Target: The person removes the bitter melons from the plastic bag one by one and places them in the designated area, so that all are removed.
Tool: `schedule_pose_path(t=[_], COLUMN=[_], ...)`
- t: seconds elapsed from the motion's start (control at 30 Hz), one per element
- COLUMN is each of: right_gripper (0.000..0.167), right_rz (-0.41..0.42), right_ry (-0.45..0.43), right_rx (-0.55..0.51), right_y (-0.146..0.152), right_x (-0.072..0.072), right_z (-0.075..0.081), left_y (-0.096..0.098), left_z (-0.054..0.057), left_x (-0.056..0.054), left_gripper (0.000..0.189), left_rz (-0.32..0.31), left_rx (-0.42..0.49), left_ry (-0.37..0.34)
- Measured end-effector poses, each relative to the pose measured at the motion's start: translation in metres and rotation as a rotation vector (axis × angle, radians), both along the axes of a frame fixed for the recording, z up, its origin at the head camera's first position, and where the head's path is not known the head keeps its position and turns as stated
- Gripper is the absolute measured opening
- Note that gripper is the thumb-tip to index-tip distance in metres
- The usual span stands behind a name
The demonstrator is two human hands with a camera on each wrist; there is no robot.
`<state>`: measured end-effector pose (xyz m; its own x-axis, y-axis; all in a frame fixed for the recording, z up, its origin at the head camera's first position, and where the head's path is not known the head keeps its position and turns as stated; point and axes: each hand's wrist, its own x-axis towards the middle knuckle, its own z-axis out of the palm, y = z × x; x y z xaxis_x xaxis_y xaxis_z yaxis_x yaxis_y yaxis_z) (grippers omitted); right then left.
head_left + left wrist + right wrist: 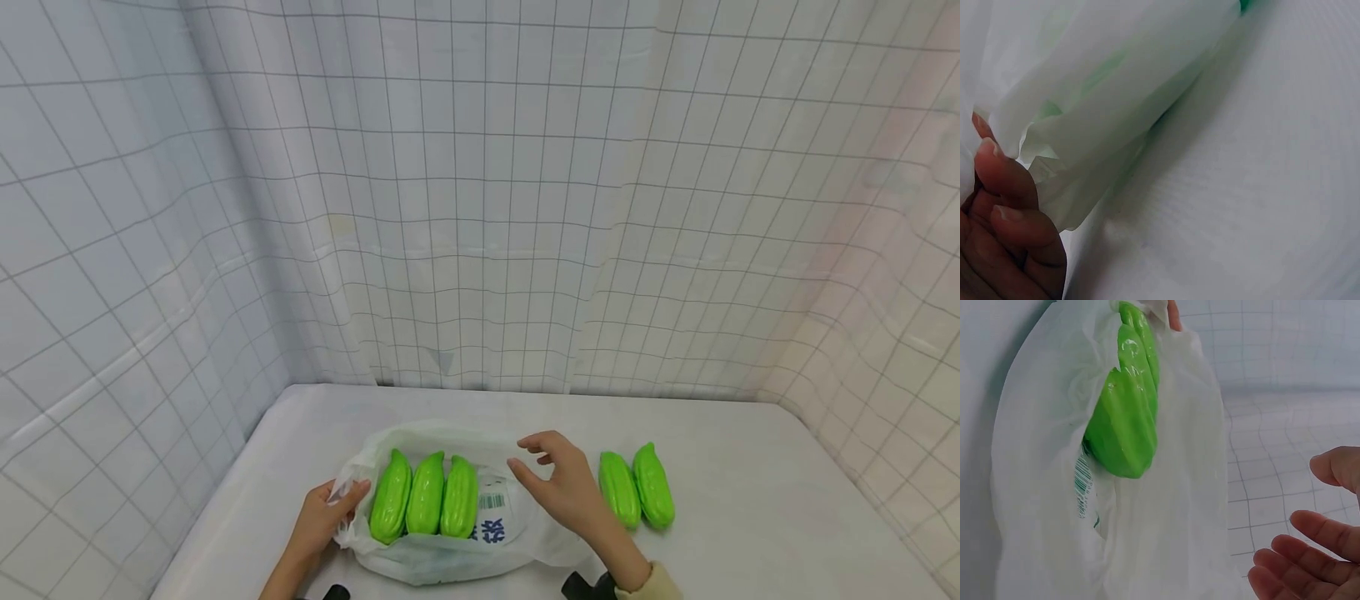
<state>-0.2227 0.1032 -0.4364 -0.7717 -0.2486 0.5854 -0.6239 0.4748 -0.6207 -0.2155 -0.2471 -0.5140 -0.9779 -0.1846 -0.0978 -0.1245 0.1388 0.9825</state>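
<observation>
A white plastic bag (420,567) lies on the table with its mouth spread. Three glossy bright-green, ridged, gourd-shaped pieces (426,493) sit side by side in its left part, their narrow ends pointing away. My left hand (322,518) pinches the bag's left edge between thumb and fingers; the left wrist view shows the thin plastic (1072,169) bunched at the fingertips. Over the bag's right side is my right hand (562,483), holding nothing, thumb and fingers apart. In the right wrist view that hand (1316,544) appears beside the bag (1172,506).
To the right of the bag, two more green gourd-shaped pieces (636,487) lie next to each other on the white table (757,500). A barcode label (492,502) with blue characters shows on the bag. White grid-patterned curtains (480,208) enclose the back and sides.
</observation>
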Motion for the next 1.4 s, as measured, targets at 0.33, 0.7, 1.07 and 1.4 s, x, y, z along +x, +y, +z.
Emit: schedule_pose_path(t=[0.33,0.7,1.07,1.4], right_gripper=[0.030,0.054,0.073,0.080], right_rz=[0.069,0.131,0.116,0.083], right_ry=[-0.152,-0.326,-0.457,-0.492], right_rx=[0.099,0.229,0.261,0.276], right_y=[-0.015,-0.026,-0.042,-0.053], right_x=[0.000,-0.003,-0.004,-0.004], right_z=[-0.011,-0.015,-0.023,-0.029], left_y=[0.000,0.000,0.001,-0.002], left_z=[0.001,-0.001,0.000,-0.002], left_x=[0.001,0.000,0.001,0.000], left_gripper=[0.027,0.027,0.028,0.024], left_rz=[0.002,-0.007,-0.003,-0.023], left_rx=[0.001,-0.001,-0.001,-0.010], left_ry=[0.004,0.016,0.006,0.008])
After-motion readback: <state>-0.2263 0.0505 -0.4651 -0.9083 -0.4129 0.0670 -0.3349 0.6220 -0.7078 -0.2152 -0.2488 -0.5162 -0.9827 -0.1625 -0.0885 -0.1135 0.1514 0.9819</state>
